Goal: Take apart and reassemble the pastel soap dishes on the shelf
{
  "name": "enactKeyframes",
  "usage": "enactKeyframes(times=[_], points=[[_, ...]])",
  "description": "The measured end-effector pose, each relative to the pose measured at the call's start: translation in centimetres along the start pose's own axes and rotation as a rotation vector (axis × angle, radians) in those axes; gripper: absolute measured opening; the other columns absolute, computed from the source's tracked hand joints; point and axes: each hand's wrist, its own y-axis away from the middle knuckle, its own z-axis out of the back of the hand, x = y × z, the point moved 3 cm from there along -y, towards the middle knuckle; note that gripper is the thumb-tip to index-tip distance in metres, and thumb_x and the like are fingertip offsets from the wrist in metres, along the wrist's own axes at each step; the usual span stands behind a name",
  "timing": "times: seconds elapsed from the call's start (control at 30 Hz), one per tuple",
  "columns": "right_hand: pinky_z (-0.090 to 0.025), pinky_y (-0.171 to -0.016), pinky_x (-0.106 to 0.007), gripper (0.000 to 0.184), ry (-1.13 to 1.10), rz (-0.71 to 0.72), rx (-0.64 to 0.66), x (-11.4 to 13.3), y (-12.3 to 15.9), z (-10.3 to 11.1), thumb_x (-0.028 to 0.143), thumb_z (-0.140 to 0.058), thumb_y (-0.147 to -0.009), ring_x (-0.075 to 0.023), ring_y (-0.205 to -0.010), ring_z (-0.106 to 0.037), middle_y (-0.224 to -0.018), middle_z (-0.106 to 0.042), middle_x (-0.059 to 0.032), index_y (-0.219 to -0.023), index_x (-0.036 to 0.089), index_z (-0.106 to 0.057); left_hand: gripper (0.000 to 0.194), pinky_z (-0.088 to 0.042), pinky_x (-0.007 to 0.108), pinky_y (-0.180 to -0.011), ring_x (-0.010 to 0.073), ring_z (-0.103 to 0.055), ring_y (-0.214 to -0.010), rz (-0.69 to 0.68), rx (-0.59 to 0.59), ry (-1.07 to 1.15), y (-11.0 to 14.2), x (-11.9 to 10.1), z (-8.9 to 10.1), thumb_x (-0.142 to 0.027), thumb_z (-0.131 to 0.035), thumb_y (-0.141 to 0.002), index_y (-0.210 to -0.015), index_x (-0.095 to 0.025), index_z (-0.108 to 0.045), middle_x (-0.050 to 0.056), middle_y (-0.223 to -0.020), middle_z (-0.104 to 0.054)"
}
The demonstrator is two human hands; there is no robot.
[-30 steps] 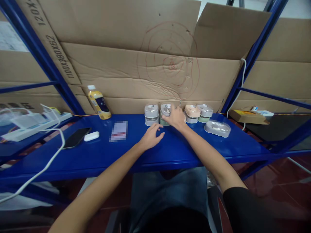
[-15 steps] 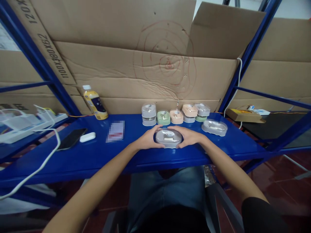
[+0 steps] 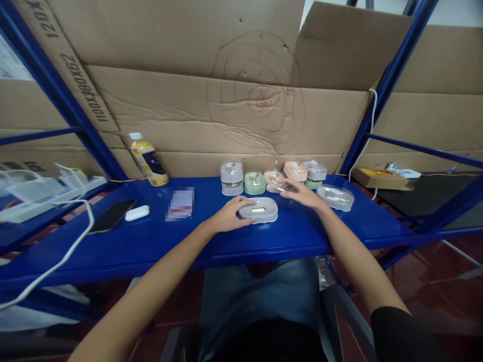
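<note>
Blue metal surface: left hand clasps grey oval plastic box, seemingly steadying it; right hand pinches clear plastic lid.

Grey oval box, uncovered, flat on blue desk; clear lid raised, just behind and right of box.

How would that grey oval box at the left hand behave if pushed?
The grey box would probably slide rather than tip, since it sits low and wide. It seems stiff, its oval shape looking undented in the left hand.
</note>
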Motion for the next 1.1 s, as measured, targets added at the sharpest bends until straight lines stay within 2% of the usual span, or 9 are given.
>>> enactKeyframes(times=[0.07, 0.17, 0.4, 0.47, 0.57, 0.67, 0.73, 0.9, 1.1], points=[[-0.058, -0.095, -0.043, 0.049, -0.004, -0.111, -0.066, -1.0, 0.2, 1.2, 0.053, -0.063, -0.094, -0.0253, -0.104, -0.071, -0.117, -0.075, -0.0103, -0.130, 0.018, -0.066, 0.045, -0.046, 0.050, -0.117, 0.0337, -0.059, -0.134, -0.013, 0.020, -0.011, 0.0, 0.0, -0.1, -0.053, -0.069, -0.091, -0.127, -0.026, -0.076, 0.013, -0.140, -0.060], [-0.060, -0.083, -0.038, 0.044, 0.006, -0.227, -0.114, -1.4, 0.4, 1.7, 0.052, -0.056, -0.098, -0.0244, -0.095, -0.072, -0.108, -0.076, -0.0099, -0.125, 0.018, -0.066, 0.041, -0.045, 0.050, -0.118, 0.0342, -0.057, -0.136, -0.011, -0.030, 0.001, -0.1, -0.1, 0.0, -0.054, -0.060, -0.097, -0.121, -0.026, -0.079, 0.013, -0.139, -0.059], [-0.060, -0.082, -0.038, 0.042, -0.026, -0.229, -0.128, -1.1, 0.2, 1.0, 0.050, -0.053, -0.100, -0.0243, -0.098, -0.072, -0.109, -0.076, -0.0104, -0.123, 0.018, -0.066, 0.048, -0.051, 0.047, -0.111, 0.0302, -0.063, -0.120, 0.229, -0.465, 0.000, -0.2, 1.9, 2.1, -0.053, -0.045, -0.102, -0.118, -0.019, -0.075, 0.012, -0.123, -0.067], [-0.061, -0.083, -0.039, 0.044, -0.031, -0.234, -0.133, -1.4, 0.2, 1.0, 0.051, -0.051, -0.101, -0.0247, -0.096, -0.072, -0.108, -0.076, -0.0104, -0.125, 0.017, -0.065, 0.048, -0.050, 0.048, -0.111, 0.0307, -0.063, -0.121, 0.239, -0.446, -0.019, -0.1, 1.9, 2.2, -0.053, -0.045, -0.101, -0.117, -0.019, -0.075, 0.013, -0.122, -0.066], [-0.060, -0.089, -0.043, 0.048, -0.017, -0.208, -0.148, -1.6, 0.2, 0.9, 0.053, -0.053, -0.100, -0.0256, -0.099, -0.071, -0.112, -0.076, -0.0106, -0.130, 0.018, -0.064, 0.045, -0.047, 0.050, -0.116, 0.0322, -0.061, -0.128, 0.108, -0.253, -0.032, 0.0, 0.7, 1.6, -0.052, -0.048, -0.101, -0.118, -0.021, -0.076, 0.013, -0.132, -0.062], [-0.055, -0.103, -0.047, 0.053, -0.005, -0.071, -0.161, -1.3, 0.2, 0.7, 0.051, -0.064, -0.094, -0.0269, -0.114, -0.069, -0.129, -0.072, -0.0119, -0.136, 0.019, -0.062, 0.039, -0.044, 0.052, -0.120, 0.0348, -0.056, -0.137, -0.003, -0.075, -0.040, 0.3, -0.9, 0.8, -0.050, -0.056, -0.099, -0.121, -0.025, -0.075, 0.012, -0.142, -0.058], [-0.049, -0.112, -0.049, 0.060, -0.021, 0.055, -0.111, -0.7, 0.4, 0.1, 0.049, -0.074, -0.087, -0.0279, -0.126, -0.065, -0.140, -0.067, -0.0118, -0.138, 0.020, -0.062, 0.040, -0.044, 0.052, -0.120, 0.0349, -0.056, -0.138, -0.027, -0.030, -0.030, 0.4, -1.5, 0.4, -0.050, -0.061, -0.097, -0.126, -0.025, -0.072, 0.012, -0.143, -0.057], [-0.046, -0.116, -0.049, 0.070, -0.024, 0.217, 0.106, 1.6, 0.6, -2.1, 0.046, -0.086, -0.076, -0.0285, -0.133, -0.061, -0.145, -0.064, -0.0104, -0.139, 0.024, -0.063, 0.079, -0.047, 0.054, -0.116, 0.0366, -0.058, -0.137, 0.052, -0.126, 0.054, 0.1, -0.7, 0.0, -0.053, -0.080, -0.082, -0.147, -0.021, -0.048, 0.017, -0.148, -0.058], [-0.045, -0.116, -0.052, 0.077, 0.167, 0.310, 0.170, 3.9, 0.2, -4.2, 0.051, -0.089, -0.073, -0.0302, -0.133, -0.061, -0.141, -0.066, -0.0092, -0.141, 0.027, -0.064, 0.103, -0.050, 0.056, -0.111, 0.0376, -0.063, -0.132, 0.086, -0.145, 0.234, -0.4, 0.5, -1.2, -0.051, -0.092, -0.069, -0.152, -0.022, -0.038, 0.019, -0.146, -0.061]])
